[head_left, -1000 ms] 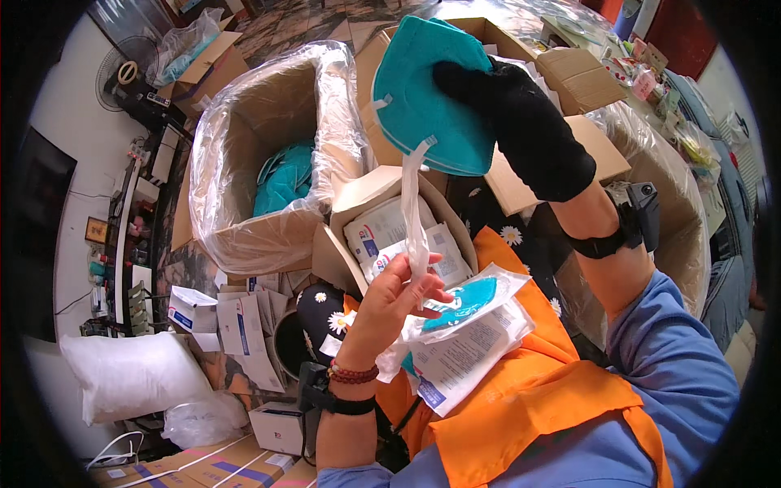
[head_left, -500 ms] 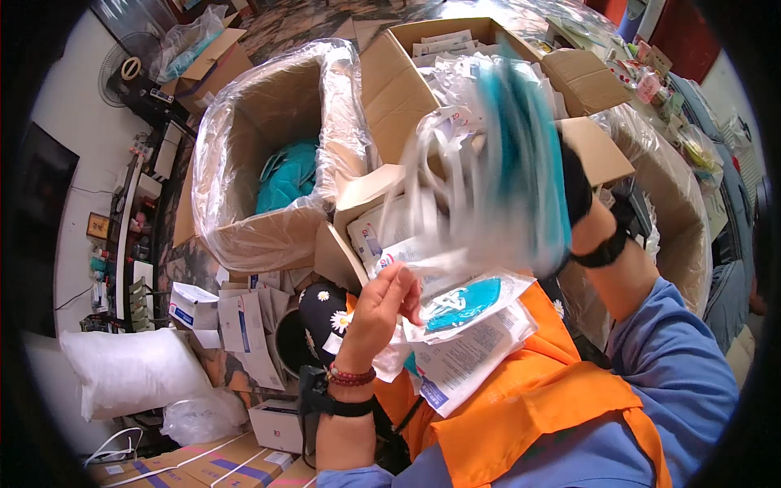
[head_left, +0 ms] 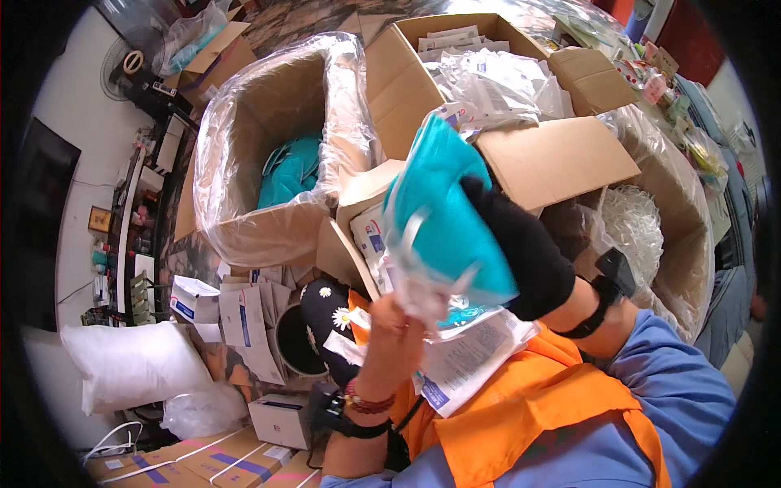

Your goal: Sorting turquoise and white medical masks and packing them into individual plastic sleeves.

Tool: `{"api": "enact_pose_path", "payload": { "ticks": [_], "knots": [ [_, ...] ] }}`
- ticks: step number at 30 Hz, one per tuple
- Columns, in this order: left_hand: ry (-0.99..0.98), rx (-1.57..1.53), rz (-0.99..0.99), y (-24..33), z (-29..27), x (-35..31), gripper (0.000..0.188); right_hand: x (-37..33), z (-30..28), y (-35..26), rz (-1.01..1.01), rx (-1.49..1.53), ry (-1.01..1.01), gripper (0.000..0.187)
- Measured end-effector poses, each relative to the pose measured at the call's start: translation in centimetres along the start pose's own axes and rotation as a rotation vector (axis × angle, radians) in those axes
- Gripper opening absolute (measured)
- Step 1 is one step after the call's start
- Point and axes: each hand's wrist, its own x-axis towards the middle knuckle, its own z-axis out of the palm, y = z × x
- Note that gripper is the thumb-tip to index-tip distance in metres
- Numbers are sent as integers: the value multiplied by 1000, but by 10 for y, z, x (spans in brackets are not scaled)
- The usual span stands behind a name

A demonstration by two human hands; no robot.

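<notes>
A teal face mask, or a stack of several, is held up in front of me. My right hand, in a black glove, is closed on its right side. Beneath the mask is my bare left hand, its fingers pinched at the white ear loops and slightly blurred. Below my hands, white printed packets lie on my orange apron, and a bit of another teal mask shows above them, partly hidden.
Teal masks lie inside a plastic-lined carton at the left. An open carton beyond holds white packets. Clear stringy material fills a lined box at right. A dark bin and a white pillow sit lower left.
My right hand has brought the masks down and left from their blurred swing, turning them over. My left hand has moved slightly right and down to meet the ear loops.
</notes>
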Motion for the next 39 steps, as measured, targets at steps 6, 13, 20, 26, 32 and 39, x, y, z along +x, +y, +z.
{"api": "enact_pose_path", "payload": {
  "ticks": [6,13,20,26,32,39],
  "knots": [
    [-378,565,253,36,-19,-22,8,-10,-16,-66,657,-435,-611,42],
    [-46,492,-164,43,-97,-109,22,1,-72,-108,298,-942,-544,32],
    [582,570,-507,-66,-218,-152,32,54,-127,-96,153,-949,-134,40],
    [784,831,-659,-149,-288,-172,26,74,-54,-65,-70,-965,-299,48],
    [597,1066,-905,-188,-319,-189,27,81,-32,-41,151,-620,-192,49],
    [849,910,-113,-92,-244,-95,24,68,-9,-23,351,-259,-202,44]
  ]
}}
